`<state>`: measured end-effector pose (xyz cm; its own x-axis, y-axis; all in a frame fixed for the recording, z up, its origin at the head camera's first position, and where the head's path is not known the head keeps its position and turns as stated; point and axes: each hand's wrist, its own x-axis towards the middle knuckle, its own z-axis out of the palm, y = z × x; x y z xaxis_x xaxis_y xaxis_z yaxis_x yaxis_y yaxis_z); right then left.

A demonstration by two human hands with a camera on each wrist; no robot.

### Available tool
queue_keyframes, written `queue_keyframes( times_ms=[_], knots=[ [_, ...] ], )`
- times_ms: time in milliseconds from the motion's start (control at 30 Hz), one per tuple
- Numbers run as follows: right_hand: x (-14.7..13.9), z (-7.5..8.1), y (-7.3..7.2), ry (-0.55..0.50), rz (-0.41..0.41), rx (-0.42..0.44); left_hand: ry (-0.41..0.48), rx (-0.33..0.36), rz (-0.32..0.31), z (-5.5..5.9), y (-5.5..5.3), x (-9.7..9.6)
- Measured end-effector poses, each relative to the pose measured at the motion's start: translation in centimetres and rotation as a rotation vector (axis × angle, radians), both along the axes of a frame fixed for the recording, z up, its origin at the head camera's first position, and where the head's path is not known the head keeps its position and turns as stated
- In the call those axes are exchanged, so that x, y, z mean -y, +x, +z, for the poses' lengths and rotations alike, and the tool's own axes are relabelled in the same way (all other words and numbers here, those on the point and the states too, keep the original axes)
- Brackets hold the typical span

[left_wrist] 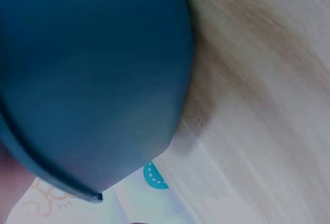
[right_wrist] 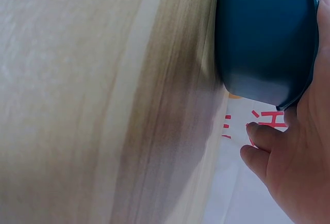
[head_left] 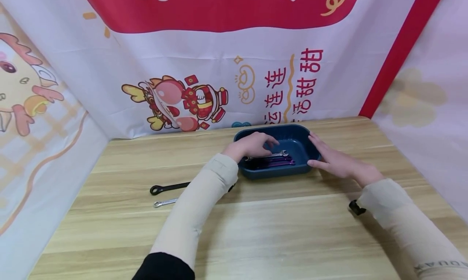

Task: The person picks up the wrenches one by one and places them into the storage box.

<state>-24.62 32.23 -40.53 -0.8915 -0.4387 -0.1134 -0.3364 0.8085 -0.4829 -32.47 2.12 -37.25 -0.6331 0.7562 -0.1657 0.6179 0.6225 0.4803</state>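
Note:
A dark blue plastic bin (head_left: 278, 172) stands toward the back of the table. Inside it lie a silver wrench (head_left: 283, 153) and several purple wrenches (head_left: 281, 163). My left hand (head_left: 254, 145) reaches over the bin's left rim, its loosely bent fingers above the silver wrench. At the bin's right end my right hand (head_left: 334, 160) rests against the rim, thumb spread toward the front corner. In the left wrist view the bin's outer wall (left_wrist: 98, 79) hides most of the left hand. The right wrist view shows the right hand (right_wrist: 304, 157) beside the bin's end.
A black wrench (head_left: 170, 187) and a smaller silver wrench (head_left: 164, 202) lie on the wooden table (head_left: 278, 231) at the left, partly hidden by the left sleeve. A printed cloth (head_left: 204, 52) hangs right behind the table's back edge.

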Motion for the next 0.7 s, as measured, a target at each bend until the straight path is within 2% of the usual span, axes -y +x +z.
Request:
queue_keyframes(
  times_ms=[300, 700],
  knots=[
    [0.1, 0.2, 0.1, 0.000, -0.002, 0.009, -0.001, -0.061, -0.021, 1.1, 0.7, 0.6],
    [0.2, 0.3, 0.1, -0.004, 0.001, 0.007, 0.034, -0.128, 0.000, 2.6, 1.5, 1.6]
  ],
)
